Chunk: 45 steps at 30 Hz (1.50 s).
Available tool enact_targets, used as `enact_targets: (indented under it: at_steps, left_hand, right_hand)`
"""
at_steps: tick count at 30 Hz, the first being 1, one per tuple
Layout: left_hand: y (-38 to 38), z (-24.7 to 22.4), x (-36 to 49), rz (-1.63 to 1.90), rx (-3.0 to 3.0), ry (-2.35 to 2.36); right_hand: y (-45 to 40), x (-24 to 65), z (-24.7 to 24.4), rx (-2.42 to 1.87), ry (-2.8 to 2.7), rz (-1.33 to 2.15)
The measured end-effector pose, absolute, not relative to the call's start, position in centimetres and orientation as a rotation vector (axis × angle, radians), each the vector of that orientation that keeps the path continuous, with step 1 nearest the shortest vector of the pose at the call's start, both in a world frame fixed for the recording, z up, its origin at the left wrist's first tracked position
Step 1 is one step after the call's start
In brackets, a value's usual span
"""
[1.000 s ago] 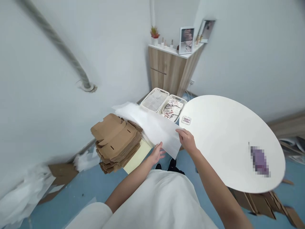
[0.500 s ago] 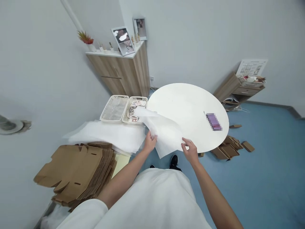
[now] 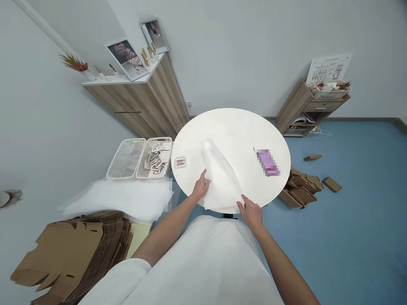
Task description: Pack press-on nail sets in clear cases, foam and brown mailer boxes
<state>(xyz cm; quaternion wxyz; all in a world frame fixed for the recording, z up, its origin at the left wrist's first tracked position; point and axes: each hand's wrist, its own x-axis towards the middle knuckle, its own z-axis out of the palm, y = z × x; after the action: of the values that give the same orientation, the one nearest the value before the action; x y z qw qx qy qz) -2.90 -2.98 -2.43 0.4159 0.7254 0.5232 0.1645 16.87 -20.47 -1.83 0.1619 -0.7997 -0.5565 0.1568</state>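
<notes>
A thin, see-through white sheet (image 3: 221, 182) lies on the round white table (image 3: 229, 120), its near edge close to the table's front. Along the sheet's left edge, my left hand (image 3: 201, 187) has its index finger stretched out and the thumb apart. My right hand (image 3: 252, 212) is by the near right corner, thumb and index finger spread. Whether the fingertips touch the sheet is hard to tell. A small white card with reddish pictures (image 3: 180, 162) lies at the table's left side. A pixelated purple object (image 3: 268, 162) lies to the right.
Left of the table stand a basket of small cards (image 3: 156, 159) and a basket with clear bags (image 3: 124, 161). Nearer are stacked white sheets (image 3: 121, 197) and flattened brown cardboard boxes (image 3: 70, 245). More brown boxes (image 3: 302, 188) lie on the floor at right. A wooden cabinet (image 3: 136, 101) stands behind.
The sheet has come down from my hands onto the table, and my fingers have loosened from it. The view has shifted right, and the small card on the table now shows.
</notes>
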Motion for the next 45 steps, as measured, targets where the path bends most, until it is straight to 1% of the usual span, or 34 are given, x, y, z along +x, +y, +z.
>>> enact_targets:
  at_steps: [2, 5, 10, 13, 15, 17, 19, 22, 26, 32, 35, 38, 41, 45]
  left_hand:
    - [-2.9, -2.8, -2.4, 0.378, 1.847, 1.330]
    - [-2.6, -3.4, -1.8, 0.331, 1.858, 1.360]
    - [-2.0, -3.7, -0.5, 0.263, 1.803, 1.435]
    - [-2.3, -3.5, 0.2, 0.327, 1.746, 1.655]
    - [-3.1, -3.5, 0.6, 0.378, 1.844, 1.751]
    - [-4.2, -3.5, 0.7, 0.309, 2.049, 1.639]
    - [-5.3, -3.7, 0.8, 0.161, 2.192, 1.438]
    - [-6.3, -4.1, 0.7, 0.022, 2.218, 1.338]
    - [-6.1, -4.2, 0.2, -0.012, 2.219, 1.281]
    - [-5.1, -3.6, -1.7, 0.120, 2.214, 1.164]
    - [-3.9, -3.6, -4.0, 0.221, 2.123, 1.271]
    - [-1.4, -4.0, -7.3, 0.345, 1.934, 1.514]
    - [1.9, -4.6, -10.6, 0.510, 1.699, 1.704]
    - [5.8, -5.2, -13.4, 0.638, 1.432, 1.735]
  right_hand:
    - [-19.5, 17.8, -1.9, -2.229, -1.711, 0.305]
    - [-17.5, 18.5, -2.4, -2.083, -1.927, 0.264]
    - [-14.9, 18.4, -4.7, -2.004, -2.130, 0.427]
    - [-14.8, 18.1, -6.0, -2.049, -2.042, 0.528]
    - [-15.0, 17.9, -6.5, -2.067, -1.950, 0.557]
    - [-15.3, 17.7, -6.7, -2.081, -1.894, 0.558]
    - [-15.3, 17.6, -6.6, -2.095, -1.875, 0.548]
    - [-15.2, 17.6, -6.3, -2.118, -1.860, 0.543]
    - [-15.1, 18.0, -6.0, -2.138, -1.878, 0.556]
    - [-14.0, 17.8, -5.0, -2.130, -1.832, 0.457]
    - [-11.7, 16.2, -4.2, -2.053, -1.838, 0.484]
    - [-8.3, 13.4, -3.5, -1.979, -1.842, 0.620]
    - [-4.2, 10.0, -3.2, -1.905, -1.784, 0.864]
    - [1.3, 5.7, -3.3, -1.872, -1.587, 1.149]
